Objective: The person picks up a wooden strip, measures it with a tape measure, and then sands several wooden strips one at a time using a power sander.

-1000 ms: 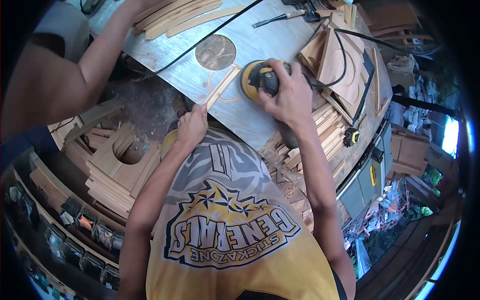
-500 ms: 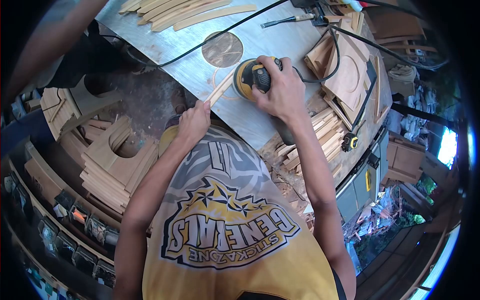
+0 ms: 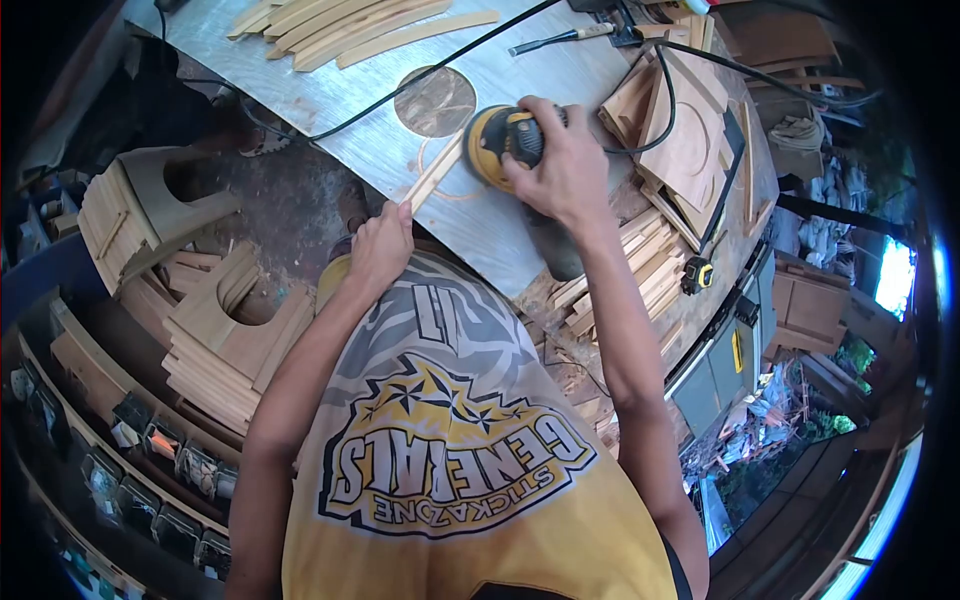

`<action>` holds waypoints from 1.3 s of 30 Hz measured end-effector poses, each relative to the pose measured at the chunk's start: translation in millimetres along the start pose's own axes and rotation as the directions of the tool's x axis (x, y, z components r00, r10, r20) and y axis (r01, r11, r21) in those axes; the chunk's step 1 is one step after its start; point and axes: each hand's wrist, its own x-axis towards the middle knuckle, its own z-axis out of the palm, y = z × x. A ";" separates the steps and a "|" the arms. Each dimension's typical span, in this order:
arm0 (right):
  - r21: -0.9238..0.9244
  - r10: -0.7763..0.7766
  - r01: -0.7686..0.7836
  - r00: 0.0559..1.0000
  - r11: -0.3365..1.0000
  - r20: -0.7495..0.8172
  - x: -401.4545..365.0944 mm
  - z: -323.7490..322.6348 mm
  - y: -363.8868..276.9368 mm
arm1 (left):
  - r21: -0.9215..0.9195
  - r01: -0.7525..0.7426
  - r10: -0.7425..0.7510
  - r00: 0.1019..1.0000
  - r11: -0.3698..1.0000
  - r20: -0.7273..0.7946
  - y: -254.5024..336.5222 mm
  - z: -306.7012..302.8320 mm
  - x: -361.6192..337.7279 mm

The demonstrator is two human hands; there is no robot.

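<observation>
My right hand [image 3: 566, 172] is wrapped over the top of a yellow and black orbital sander [image 3: 488, 158], whose pad is against a narrow wooden strip. My left hand [image 3: 382, 245] pinches the near end of that wooden strip [image 3: 434, 180]. The strip slants up and right, and its far end is hidden by the sander. Both rest over a grey-white board [image 3: 350, 105] with a round cut-out [image 3: 436, 101]. A dark dust canister hangs from the sander below my right wrist.
Curved wooden strips [image 3: 350, 35] and a chisel [image 3: 560, 40] lie on the board. A black cord [image 3: 400, 88] crosses it. Wooden panels [image 3: 690, 140], strips [image 3: 640, 265] and a tape measure [image 3: 697, 275] sit to the right. Cut wooden panels [image 3: 235, 320] are stacked at left.
The sander and my right hand have shifted slightly, still at the strip. Another person's arm at the upper left has moved out of view. The whole view has shifted a little.
</observation>
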 end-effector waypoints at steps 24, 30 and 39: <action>0.070 -0.098 0.085 0.972 0.994 0.211 -75.3 10.7 -71.9 | -0.288 0.042 -0.035 0.999 0.957 0.030 -5.7 8.3 0.8; 0.085 -0.065 0.047 0.973 0.995 0.223 -81.5 11.3 -71.1 | -0.298 0.021 -0.015 1.000 0.954 0.021 -6.3 9.7 1.5; 0.084 -0.061 0.046 0.983 0.995 0.176 -72.5 12.4 -63.9 | -0.257 -0.012 0.011 1.000 0.966 -0.007 -7.2 10.5 2.8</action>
